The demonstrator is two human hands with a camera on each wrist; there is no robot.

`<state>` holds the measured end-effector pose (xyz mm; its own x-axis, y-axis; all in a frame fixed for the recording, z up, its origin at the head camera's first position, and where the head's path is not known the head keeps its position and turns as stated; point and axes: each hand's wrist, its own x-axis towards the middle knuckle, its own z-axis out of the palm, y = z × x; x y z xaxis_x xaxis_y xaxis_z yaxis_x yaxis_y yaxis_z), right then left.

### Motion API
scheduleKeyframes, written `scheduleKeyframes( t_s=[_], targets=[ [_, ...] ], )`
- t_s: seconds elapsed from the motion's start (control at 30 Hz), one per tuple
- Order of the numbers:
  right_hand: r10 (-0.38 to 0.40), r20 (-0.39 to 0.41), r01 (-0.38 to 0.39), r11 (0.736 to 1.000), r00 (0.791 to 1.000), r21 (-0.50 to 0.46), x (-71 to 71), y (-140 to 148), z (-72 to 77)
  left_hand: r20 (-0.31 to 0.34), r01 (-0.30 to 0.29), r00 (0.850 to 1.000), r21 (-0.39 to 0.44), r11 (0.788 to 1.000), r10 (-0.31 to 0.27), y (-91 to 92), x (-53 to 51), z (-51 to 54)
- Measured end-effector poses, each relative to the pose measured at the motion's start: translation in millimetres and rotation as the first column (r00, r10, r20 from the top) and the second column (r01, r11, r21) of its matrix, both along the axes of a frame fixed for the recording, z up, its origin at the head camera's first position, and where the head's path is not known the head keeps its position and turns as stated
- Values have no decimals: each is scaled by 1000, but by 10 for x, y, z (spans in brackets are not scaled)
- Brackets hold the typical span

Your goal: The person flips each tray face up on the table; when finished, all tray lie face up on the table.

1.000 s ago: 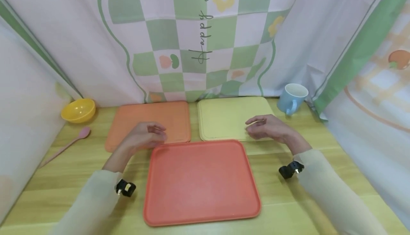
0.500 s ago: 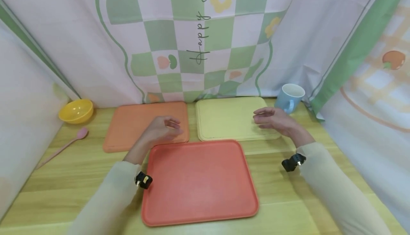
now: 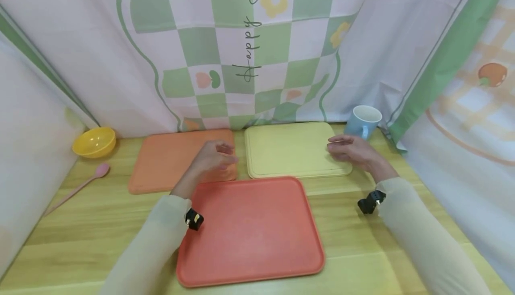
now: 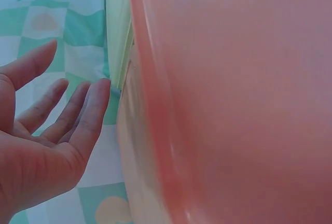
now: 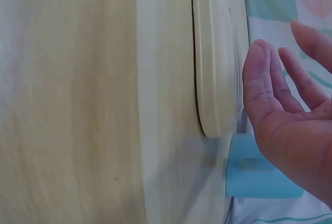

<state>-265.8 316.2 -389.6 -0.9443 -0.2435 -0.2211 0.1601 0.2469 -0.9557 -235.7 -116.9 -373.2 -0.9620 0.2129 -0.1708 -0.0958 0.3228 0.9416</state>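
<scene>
My left hand point(image 3: 211, 158) hovers over the right part of the orange board point(image 3: 169, 158), its fingers loosely bent around nothing. In the left wrist view its fingers point(image 4: 93, 110) are spread apart, with the red tray point(image 4: 233, 105) beside them. Above the right end of the yellow board point(image 3: 285, 149) is my right hand point(image 3: 352, 149), also holding nothing. The right wrist view has its fingers relaxed near the board's edge, with the light blue mug point(image 5: 259, 172) partly behind the hand. The red tray lies in front of both boards, partly covered by my left forearm.
A yellow bowl point(image 3: 94, 143) stands at the back left of the wooden table point(image 3: 100, 223). Near it lies a pink spoon point(image 3: 86, 182). A patterned curtain point(image 3: 237, 49) hangs right behind the boards, and more cloth closes in both sides.
My left hand has moved right and slightly away from me, across the orange board. My right hand has shifted a little right and back, toward the mug. Boards, tray, bowl and spoon stay put.
</scene>
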Motion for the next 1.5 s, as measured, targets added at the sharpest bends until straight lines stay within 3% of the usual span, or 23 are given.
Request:
scheduleKeyframes(
  t_s=[0.37, 0.63, 0.73, 1.03, 1.27, 1.5],
  targets=[
    [-56, -3, 56, 998, 998, 36, 8, 134, -55, -41, 29, 999, -43, 999, -31, 88, -105, -146],
    [-88, -17, 89, 993, 996, 75, -12, 250, -94, 60, 16, 998, 11, 1000, -16, 169, -216, -214],
    [-96, -18, 97, 990, 995, 104, -26, 272, -101, 58, 23, 998, 13, 1000, -23, 188, -237, -234],
    [-145, -12, 146, 984, 989, 102, -33, 242, -59, 32, 27, 999, -25, 999, -26, 313, -237, -254],
    [-158, -13, 158, 967, 987, 199, -15, 259, -25, 5, 27, 1000, -58, 998, -27, 407, -247, -227],
    [-158, 43, 147, 970, 986, 195, 24, 308, -34, 44, 3, 999, -33, 999, -1, 465, -270, -226]
  ],
)
